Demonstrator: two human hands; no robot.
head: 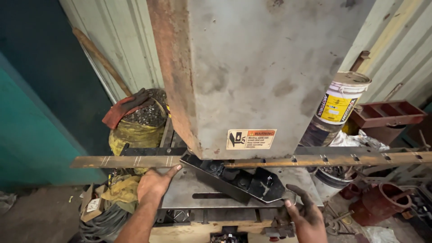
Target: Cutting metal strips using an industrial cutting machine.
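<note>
head view: only one camera, looking down at my two hands in front of a punch press.
left hand: my left hand [154, 183] lies flat and open on the steel machine table [189, 189], thumb stretched up and touching the lower edge of the flat bar [135, 161]. Not gripping anything.
right hand: my right hand [305, 215] is grimy, fingers loosely curled, thumb and forefinger at the lower right corner of the black die block [243, 179]. Cannot tell if it pinches the corner or only touches it.
flat bar: long rusty steel strip, lying level across the table, passing under the press head [261, 72]. Left part carries pale scribed pairs of marks; right part shows a row of notches along its top edge. It runs out past the table on both sides.
die block: black, angled, sitting on the table just below the bar, bolts visible on top.
press head: big grey box, rust down its left edge, a warning sticker [251, 139] low on the front.
left of machine: yellow bucket [135, 130] full of small metal slugs, a red-and-grey glove [126, 107] draped on its rim, a wooden handle [101, 58] leaning on the corrugated wall behind.
right of machine: white-and-yellow pail [339, 102], a red metal tray [387, 112], red cast parts [380, 201] on the floor.
below left: cardboard scraps and a coiled dark cable [96, 220].
</note>
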